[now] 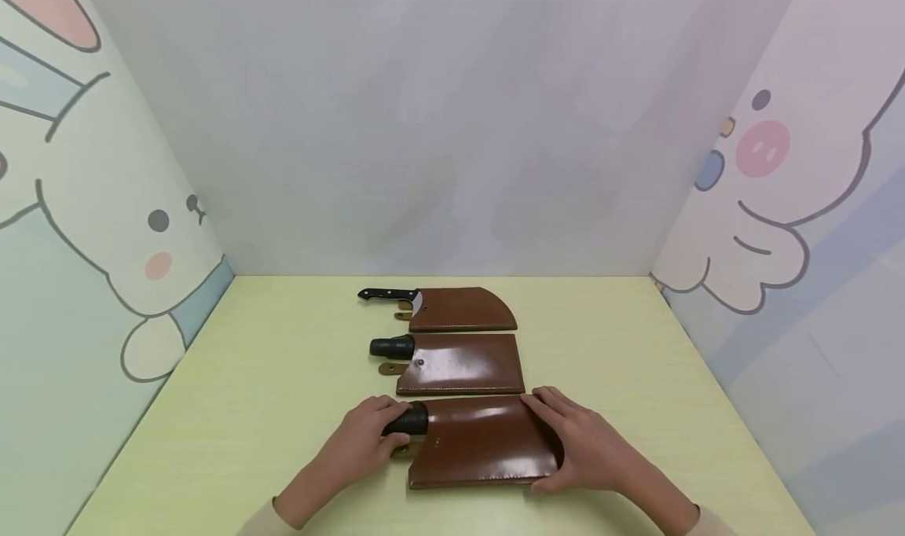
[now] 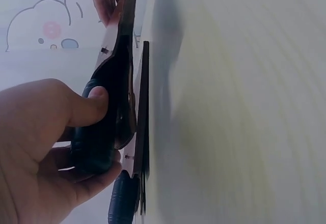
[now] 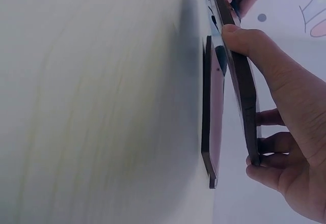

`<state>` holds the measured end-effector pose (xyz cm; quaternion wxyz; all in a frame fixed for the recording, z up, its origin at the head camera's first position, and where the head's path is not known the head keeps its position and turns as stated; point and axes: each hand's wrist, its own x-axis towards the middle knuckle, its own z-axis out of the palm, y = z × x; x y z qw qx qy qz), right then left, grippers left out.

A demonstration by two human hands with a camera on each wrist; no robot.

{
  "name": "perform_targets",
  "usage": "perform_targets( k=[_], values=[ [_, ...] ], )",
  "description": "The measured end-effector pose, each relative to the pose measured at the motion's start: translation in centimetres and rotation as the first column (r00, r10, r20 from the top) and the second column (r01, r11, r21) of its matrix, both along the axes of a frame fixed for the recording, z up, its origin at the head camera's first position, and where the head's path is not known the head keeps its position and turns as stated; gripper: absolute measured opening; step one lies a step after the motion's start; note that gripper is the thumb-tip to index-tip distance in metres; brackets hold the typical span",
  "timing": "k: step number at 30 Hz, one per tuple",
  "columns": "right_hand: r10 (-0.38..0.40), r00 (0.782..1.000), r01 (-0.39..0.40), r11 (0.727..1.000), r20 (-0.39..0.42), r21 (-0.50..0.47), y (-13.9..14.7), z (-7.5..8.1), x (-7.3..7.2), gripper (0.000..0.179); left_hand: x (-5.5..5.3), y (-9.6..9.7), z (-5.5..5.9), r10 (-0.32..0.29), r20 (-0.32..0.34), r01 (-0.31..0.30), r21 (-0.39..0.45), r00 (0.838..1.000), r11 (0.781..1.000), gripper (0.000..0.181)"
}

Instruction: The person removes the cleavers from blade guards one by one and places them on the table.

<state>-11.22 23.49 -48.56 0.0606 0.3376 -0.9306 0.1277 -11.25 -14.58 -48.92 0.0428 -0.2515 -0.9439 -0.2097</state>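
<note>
A sheathed cleaver, nearest to me, is held between both hands. My left hand grips its dark handle, thumb on one side and fingers on the other. At the right end, my right hand holds the glossy brown sheath between thumb and fingers. In the right wrist view a gap shows between this sheath and the tabletop. The blade is hidden inside. Just behind lies a second brown sheath with a dark handle sticking out to the left.
Farther back is a third brown sheath, round at one corner, with a black riveted handle and a sliver of blade showing. The pale yellow table meets a grey back wall. Cartoon-printed panels stand on both sides.
</note>
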Motion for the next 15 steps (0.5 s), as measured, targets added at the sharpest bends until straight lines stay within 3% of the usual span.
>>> perform_targets(
  k=[11,15],
  values=[
    [-0.016,1.0,0.015,1.0,-0.009,-0.017,0.2,1.0,0.2,0.118,0.5,-0.5,1.4,0.033,-0.058,-0.03,0.051,0.998,0.998,0.039],
    [-0.016,1.0,0.016,1.0,0.003,-0.022,0.4,1.3,0.2,0.118,0.3,-1.0,1.3,0.044,-0.056,-0.041,0.047,0.998,0.998,0.04]
  ],
)
